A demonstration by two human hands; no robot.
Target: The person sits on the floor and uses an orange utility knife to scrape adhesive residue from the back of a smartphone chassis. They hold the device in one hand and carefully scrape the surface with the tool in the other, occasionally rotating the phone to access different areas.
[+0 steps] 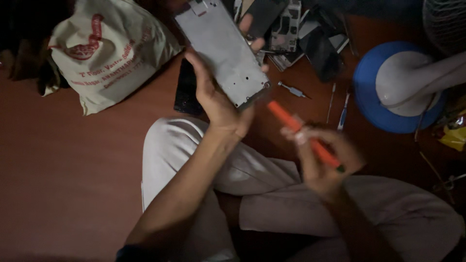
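Head view shows my left hand gripping the stripped grey phone frame above the floor's far edge, my right hand closed on an orange screwdriver just beside its lower corner; I judge disassembly is midway.

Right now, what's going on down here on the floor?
A person sits cross-legged on a reddish-brown floor. The left hand holds up a flat grey phone frame, tilted. The right hand grips an orange tool, its tip pointing toward the frame's lower corner but not touching it. Beside them lie a small screwdriver, a pile of phone parts, a cloth bag and the blue base of a fan.
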